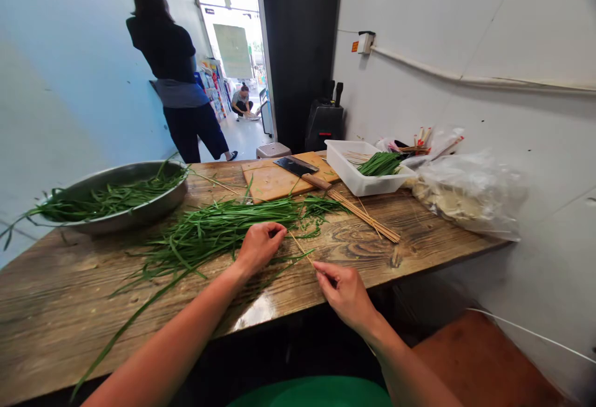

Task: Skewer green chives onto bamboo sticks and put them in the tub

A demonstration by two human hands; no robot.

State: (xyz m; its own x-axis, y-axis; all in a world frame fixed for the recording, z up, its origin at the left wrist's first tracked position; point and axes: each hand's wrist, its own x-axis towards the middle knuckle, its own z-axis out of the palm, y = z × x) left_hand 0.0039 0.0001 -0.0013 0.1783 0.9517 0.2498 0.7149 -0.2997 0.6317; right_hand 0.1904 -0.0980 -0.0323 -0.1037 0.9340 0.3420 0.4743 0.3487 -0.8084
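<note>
So, a thin bamboo skewer (300, 246) slants through the air between the two hands, above the near part of the wooden tabletop (382, 261). The left hand (261, 247) pinches its far end between closed fingers, while the right hand (347, 289) has thumb and forefinger pinched on the near end. Close to the right fingertips, a loose green blade (298, 260) crosses it.

Just beyond the left hand lies a heap of long green chives (218, 224), leaf ends trailing left, with short cut pieces (321, 205) at its right. Behind, a cleaver (298, 166) rests with its blade on a wooden cutting board (261, 188), and its handle meets a bundle of skewers (365, 216).

To the right stand a white plastic tub (382, 186), holding more greens and skewers, and a bulging clear plastic bag (470, 199). At the left sits a metal basin (158, 209) of greens. Farther off, a person in a dark top (161, 50) stands facing away, and another person (242, 100) squats beyond the doorway
</note>
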